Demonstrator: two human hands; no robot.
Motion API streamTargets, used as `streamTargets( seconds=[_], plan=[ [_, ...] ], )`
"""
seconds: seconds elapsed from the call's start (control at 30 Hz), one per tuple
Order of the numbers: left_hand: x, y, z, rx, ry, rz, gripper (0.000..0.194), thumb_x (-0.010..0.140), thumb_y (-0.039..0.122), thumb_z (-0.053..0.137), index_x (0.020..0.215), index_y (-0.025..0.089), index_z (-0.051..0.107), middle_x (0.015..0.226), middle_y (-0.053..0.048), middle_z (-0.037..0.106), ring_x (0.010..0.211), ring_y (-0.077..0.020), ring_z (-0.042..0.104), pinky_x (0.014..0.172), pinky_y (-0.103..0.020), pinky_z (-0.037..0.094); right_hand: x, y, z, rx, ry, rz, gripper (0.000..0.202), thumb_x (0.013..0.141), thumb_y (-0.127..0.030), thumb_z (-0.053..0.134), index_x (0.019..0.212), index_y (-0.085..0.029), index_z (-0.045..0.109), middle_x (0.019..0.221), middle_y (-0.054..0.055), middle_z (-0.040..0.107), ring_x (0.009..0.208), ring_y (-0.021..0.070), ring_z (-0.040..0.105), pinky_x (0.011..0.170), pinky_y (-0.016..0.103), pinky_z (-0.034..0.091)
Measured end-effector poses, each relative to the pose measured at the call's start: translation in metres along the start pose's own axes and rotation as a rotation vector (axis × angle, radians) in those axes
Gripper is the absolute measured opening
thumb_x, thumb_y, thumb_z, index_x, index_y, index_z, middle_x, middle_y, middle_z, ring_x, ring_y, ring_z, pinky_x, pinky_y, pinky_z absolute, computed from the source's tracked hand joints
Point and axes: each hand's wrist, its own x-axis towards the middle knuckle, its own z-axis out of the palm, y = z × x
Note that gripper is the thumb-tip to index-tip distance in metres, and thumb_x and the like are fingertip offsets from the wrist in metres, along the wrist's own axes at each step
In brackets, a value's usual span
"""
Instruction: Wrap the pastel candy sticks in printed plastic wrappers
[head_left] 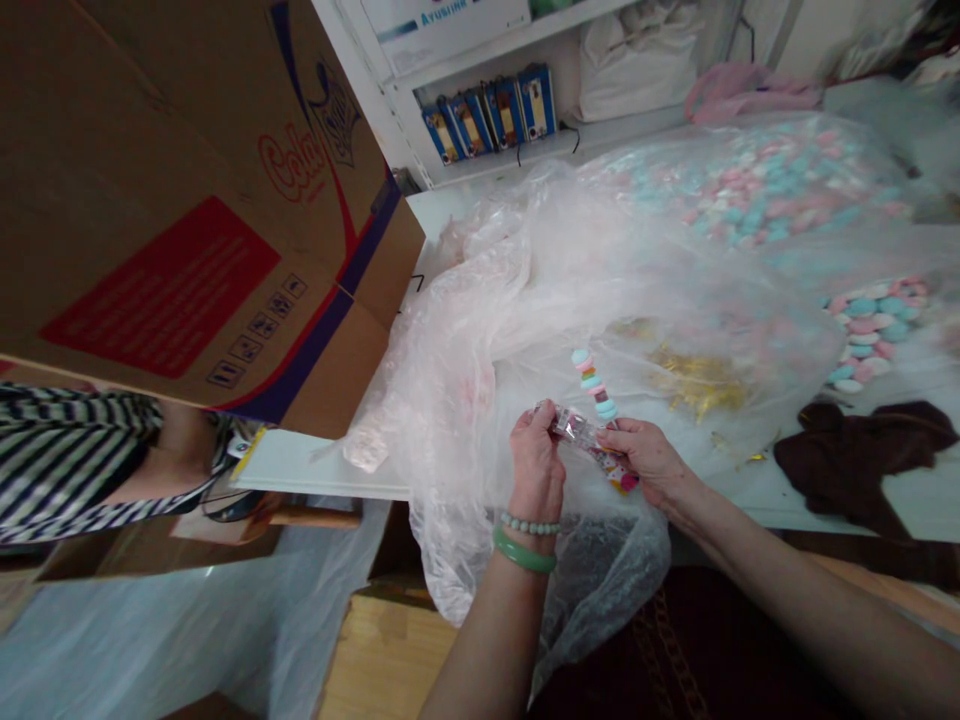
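My left hand (538, 465), with a beaded bracelet and a green bangle on its wrist, pinches one end of a small clear printed wrapper (576, 428). The fingers of my right hand (641, 458) close around a skewer of pastel candies (592, 385), pointing up and away from me. The wrapper stretches between both hands, and its colourful printed end (622, 478) hangs under my right fingers. Whether the right fingers also grip the wrapper I cannot tell. Beneath the hands spreads a big clear plastic bag (465, 400) that drapes over the table's front edge.
A large cola carton (187, 200) stands at left. Pink, blue and white candies (780, 190) fill a bag at the back right. Gold twist ties (701, 380) and a dark cloth (855, 460) lie on the right. Behind is a shelf (480, 170); another person's arm (169, 455) shows at left.
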Motion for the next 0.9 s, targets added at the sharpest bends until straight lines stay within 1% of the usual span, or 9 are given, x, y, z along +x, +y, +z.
streamTargets(
  seconds=[0.17,0.27,0.37,0.43,0.5,0.57,0.63,0.8,0.9],
  plan=[
    [0.002,-0.005,-0.001,0.071,0.088,0.034,0.031,0.079,0.040,0.053,0.061,0.020,0.038,0.055,0.006,0.036,0.047,-0.0079,0.036,0.050,-0.023,0.030,-0.002,-0.001,0.004,-0.049,0.036,-0.050,0.029,0.060,-0.037,0.073,0.054,-0.018,0.052,0.045,-0.005,0.044,0.039,0.0067,0.034,0.041,0.023,0.025],
    [0.004,-0.006,-0.004,0.020,0.103,0.081,0.032,0.081,0.040,0.053,0.060,0.020,0.041,0.054,0.006,0.037,0.045,-0.0076,0.034,0.047,-0.024,0.026,0.001,-0.001,0.004,-0.045,0.084,-0.071,0.032,0.061,-0.041,0.072,0.053,-0.019,0.051,0.045,-0.005,0.044,0.039,0.0070,0.033,0.040,0.024,0.024],
    [-0.001,-0.005,-0.004,-0.066,0.038,-0.084,0.032,0.082,0.044,0.053,0.064,0.018,0.046,0.055,0.005,0.042,0.044,-0.0068,0.037,0.047,-0.023,0.027,0.004,0.002,0.002,-0.019,0.109,-0.081,0.030,0.061,-0.042,0.072,0.058,-0.019,0.054,0.048,-0.004,0.048,0.042,0.0090,0.038,0.041,0.024,0.027],
    [-0.009,-0.007,-0.001,-0.100,-0.068,-0.268,0.029,0.080,0.042,0.057,0.068,0.016,0.051,0.057,0.004,0.048,0.045,-0.0065,0.041,0.047,-0.022,0.029,0.006,0.005,0.002,-0.017,0.120,-0.096,0.028,0.061,-0.041,0.073,0.062,-0.019,0.056,0.051,-0.003,0.051,0.044,0.0102,0.042,0.043,0.025,0.031],
    [-0.016,-0.011,0.003,-0.117,-0.162,-0.375,0.024,0.076,0.037,0.062,0.072,0.015,0.054,0.058,0.003,0.051,0.045,-0.0065,0.044,0.048,-0.022,0.031,0.007,0.007,0.003,-0.018,0.115,-0.117,0.027,0.062,-0.040,0.073,0.064,-0.019,0.057,0.054,-0.002,0.053,0.047,0.0113,0.045,0.046,0.025,0.034],
    [-0.020,-0.017,0.006,-0.142,-0.187,-0.367,0.021,0.072,0.032,0.066,0.074,0.014,0.055,0.058,0.004,0.053,0.044,-0.0065,0.045,0.048,-0.022,0.032,0.007,0.009,0.003,-0.018,0.095,-0.126,0.027,0.063,-0.040,0.073,0.064,-0.018,0.057,0.055,-0.001,0.054,0.049,0.0113,0.045,0.047,0.025,0.035],
    [-0.020,-0.023,0.007,-0.171,-0.153,-0.309,0.022,0.069,0.030,0.069,0.073,0.014,0.054,0.058,0.004,0.054,0.045,-0.0064,0.046,0.048,-0.021,0.034,0.006,0.010,0.002,-0.020,0.085,-0.129,0.029,0.063,-0.041,0.073,0.061,-0.018,0.056,0.054,-0.002,0.052,0.048,0.0101,0.043,0.046,0.024,0.034],
    [-0.011,-0.028,0.004,-0.199,-0.136,-0.256,0.024,0.066,0.029,0.072,0.072,0.014,0.054,0.058,0.004,0.054,0.047,-0.0067,0.047,0.047,-0.021,0.034,0.003,-0.001,-0.002,-0.050,0.137,-0.151,0.037,0.065,-0.045,0.070,0.053,-0.018,0.049,0.045,-0.006,0.039,0.041,0.0063,0.031,0.039,0.022,0.023],
    [-0.011,-0.025,0.004,-0.226,-0.143,-0.281,0.020,0.069,0.025,0.070,0.073,0.013,0.055,0.059,0.003,0.055,0.047,-0.0069,0.048,0.047,-0.021,0.034,0.001,-0.009,-0.001,-0.034,0.087,-0.129,0.028,0.060,-0.037,0.073,0.056,-0.017,0.054,0.046,-0.006,0.043,0.040,0.0056,0.032,0.039,0.021,0.025]
  ],
)
